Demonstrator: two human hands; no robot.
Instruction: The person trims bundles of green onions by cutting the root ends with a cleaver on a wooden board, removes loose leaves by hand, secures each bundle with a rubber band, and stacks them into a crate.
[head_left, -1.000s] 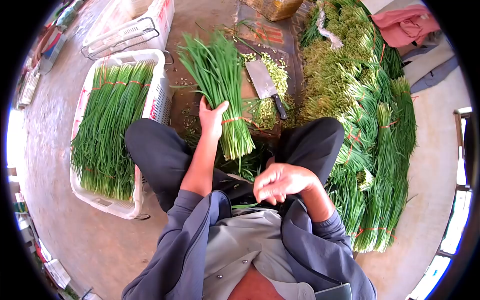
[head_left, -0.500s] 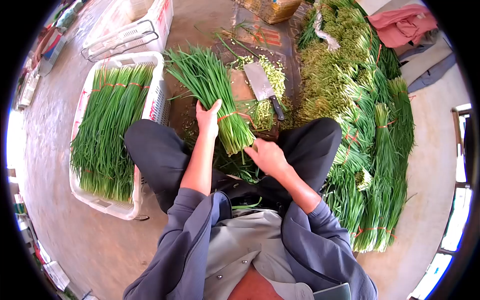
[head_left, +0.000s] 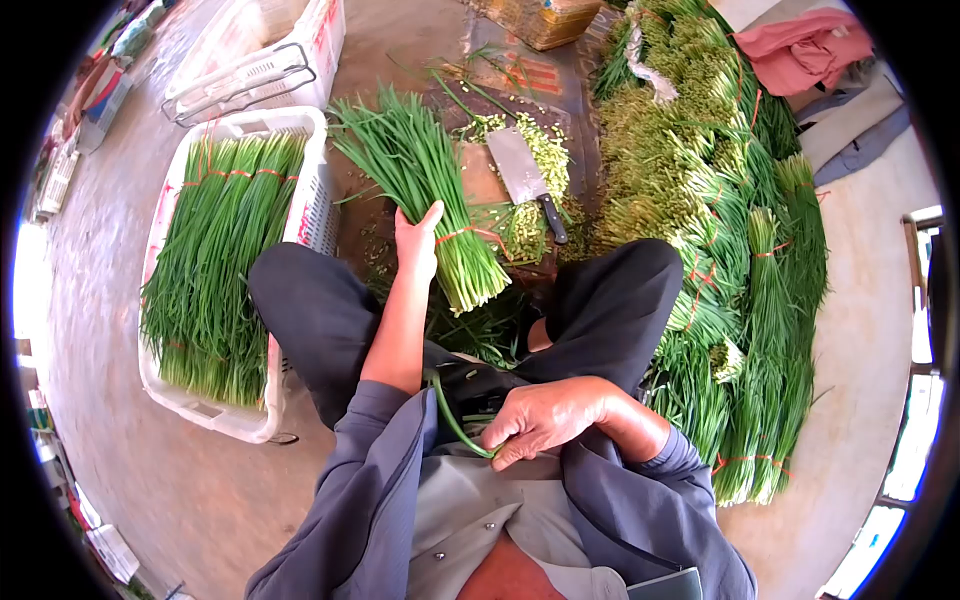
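Observation:
My left hand (head_left: 416, 242) is wrapped round a bundle of green stalks (head_left: 420, 165), tied with a red band near its pale cut ends, which point down and right. In front of my belly, my right hand (head_left: 535, 420) pinches a loose green leaf (head_left: 452, 420) by one end. Beyond the bundle a cleaver (head_left: 517, 162) with a black handle lies on a board (head_left: 480, 172) among chopped pale bits.
At the left stands a white basket (head_left: 275, 425) of tied bundles, with another white crate (head_left: 325, 50) behind it. A long heap of green bundles (head_left: 740, 270) lies at the right. A pink cloth (head_left: 805, 48) and a carton (head_left: 545, 22) are farther back.
My right hand reached to the bundle's cut ends, then came back to my lap and now holds a leaf. The bundle in my left hand has shifted slightly left and tilted.

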